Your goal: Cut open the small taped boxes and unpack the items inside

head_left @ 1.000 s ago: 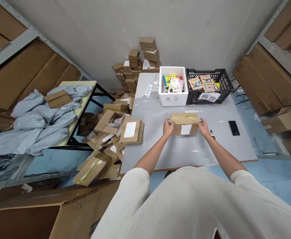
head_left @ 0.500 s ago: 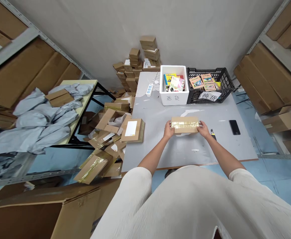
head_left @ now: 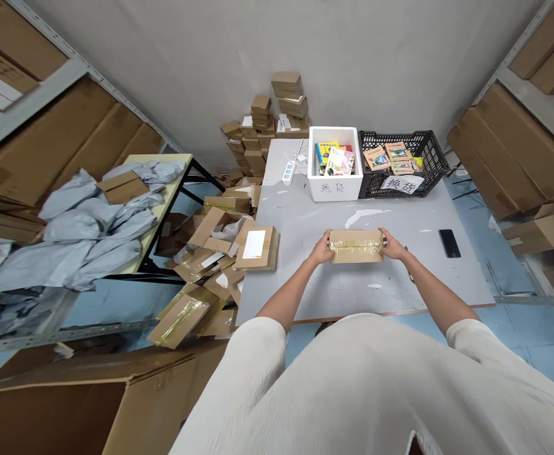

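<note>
A taped cardboard box (head_left: 356, 246) is in front of me over the grey table (head_left: 305, 291), with shiny tape running along its upper face. My left hand (head_left: 321, 247) grips its left end, and my right hand (head_left: 392, 244) grips the right end. Both hands are closed on the box, fingers at the far side and thumbs toward me. Partly hidden by my right forearm, a box cutter (head_left: 410, 275) lies on the table. Whether the box's underside touches the table I cannot tell.
A labelled cardboard box (head_left: 260, 248) lies at the table's left edge. Behind stand a white bin (head_left: 333, 189) and a black crate (head_left: 428, 164), both holding books. A phone (head_left: 449, 243) lies at right, a power strip (head_left: 289, 172) at back left. Discarded boxes (head_left: 182, 316) are heaped left.
The box has tilted in my hands, so its taped face shows more broadly and less of its near side is visible. The whole view has shifted slightly.
</note>
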The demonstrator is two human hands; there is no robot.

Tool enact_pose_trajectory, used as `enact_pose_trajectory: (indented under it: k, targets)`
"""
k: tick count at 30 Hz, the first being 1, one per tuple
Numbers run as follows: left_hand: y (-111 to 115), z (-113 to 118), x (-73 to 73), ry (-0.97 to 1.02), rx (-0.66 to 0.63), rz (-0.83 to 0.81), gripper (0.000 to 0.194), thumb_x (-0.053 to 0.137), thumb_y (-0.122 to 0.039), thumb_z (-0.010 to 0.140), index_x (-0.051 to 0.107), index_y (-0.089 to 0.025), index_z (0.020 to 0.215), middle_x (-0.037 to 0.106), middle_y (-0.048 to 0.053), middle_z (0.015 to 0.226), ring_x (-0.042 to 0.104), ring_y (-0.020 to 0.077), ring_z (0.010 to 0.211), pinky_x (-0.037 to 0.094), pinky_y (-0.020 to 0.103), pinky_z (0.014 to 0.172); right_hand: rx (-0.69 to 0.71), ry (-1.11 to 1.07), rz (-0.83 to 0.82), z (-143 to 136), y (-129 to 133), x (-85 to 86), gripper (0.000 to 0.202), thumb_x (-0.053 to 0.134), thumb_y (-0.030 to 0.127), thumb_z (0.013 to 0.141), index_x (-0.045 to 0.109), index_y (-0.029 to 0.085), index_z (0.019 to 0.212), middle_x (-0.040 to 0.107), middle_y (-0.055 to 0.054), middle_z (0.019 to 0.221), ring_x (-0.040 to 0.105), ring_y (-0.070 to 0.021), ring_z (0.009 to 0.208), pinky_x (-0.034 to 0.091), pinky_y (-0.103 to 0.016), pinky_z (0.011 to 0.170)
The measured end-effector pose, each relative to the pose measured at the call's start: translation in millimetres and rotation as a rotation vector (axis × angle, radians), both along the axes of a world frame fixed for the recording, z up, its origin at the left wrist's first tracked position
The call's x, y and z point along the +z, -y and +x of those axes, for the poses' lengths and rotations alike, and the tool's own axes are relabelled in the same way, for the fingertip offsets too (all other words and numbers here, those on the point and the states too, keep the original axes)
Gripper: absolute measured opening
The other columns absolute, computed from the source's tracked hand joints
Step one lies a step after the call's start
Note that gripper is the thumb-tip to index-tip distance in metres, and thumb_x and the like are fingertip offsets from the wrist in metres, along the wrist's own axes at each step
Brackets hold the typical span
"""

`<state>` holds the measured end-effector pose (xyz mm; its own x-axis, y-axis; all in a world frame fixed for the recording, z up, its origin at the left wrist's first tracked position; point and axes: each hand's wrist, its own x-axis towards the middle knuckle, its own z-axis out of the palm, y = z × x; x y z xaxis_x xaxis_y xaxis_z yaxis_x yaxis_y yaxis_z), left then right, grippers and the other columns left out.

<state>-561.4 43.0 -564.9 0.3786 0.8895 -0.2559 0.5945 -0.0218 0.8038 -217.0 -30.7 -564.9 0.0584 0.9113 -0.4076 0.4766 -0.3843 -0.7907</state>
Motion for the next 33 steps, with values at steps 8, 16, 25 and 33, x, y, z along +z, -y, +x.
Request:
enact_pose_trajectory:
  k: [8, 16, 25, 33]
  targets:
    - [10, 13, -3.6, 0.008, 0.138, 0.031, 0.04, 0.068, -0.033, 0.096, 0.054, -0.027, 0.133, 0.065, 0.009, 0.143, 0.068, 0.0225, 0.121, 0.055, 0.035, 0.101, -0.198, -0.027, 0.128, -20, 13, -10.9, 0.054, 0.068, 0.052, 0.088, 0.049, 0.028, 0.134, 0.068, -0.012, 0.141, 0.073, -0.0247, 0.111, 0.059, -0.045, 0.103]
    - [31, 4, -36.7, -0.183, 0.23, -0.023, 0.014, 0.058, -0.031, 0.105, 0.053, -0.025, 0.117, 0.069, 0.009, 0.122, 0.069, 0.0224, 0.107, 0.052, 0.037, 0.099, -0.139, 0.256, 0.001, -34, 30, -36.4, 0.069, 0.062, 0.052, 0.094, 0.045, 0.019, 0.153, 0.076, -0.012, 0.117, 0.073, -0.0305, 0.108, 0.057, -0.045, 0.102]
    - [3, -5, -24.6, -0.162, 0.037, -0.046, 0.12, 0.087, -0.024, 0.076, 0.019, -0.03, 0.175, 0.043, 0.02, 0.17, 0.059, 0.0351, 0.145, 0.051, 0.045, 0.115, -0.013, 0.271, -0.037, -21, 8, -33.6, 0.131, 0.084, 0.034, 0.075, 0.007, 0.028, 0.18, 0.036, -0.022, 0.173, 0.059, -0.0364, 0.143, 0.05, -0.052, 0.118]
    - [-4, -11, -9.6, -0.314, -0.127, -0.03, 0.15, 0.101, -0.025, 0.055, 0.014, -0.038, 0.176, -0.001, 0.02, 0.187, 0.035, 0.0513, 0.163, 0.044, 0.056, 0.122, 0.113, 0.275, -0.018, -20, -1, -15.3, 0.15, 0.095, 0.031, 0.063, 0.002, 0.03, 0.18, 0.038, -0.023, 0.174, 0.054, -0.0418, 0.15, 0.051, -0.056, 0.116]
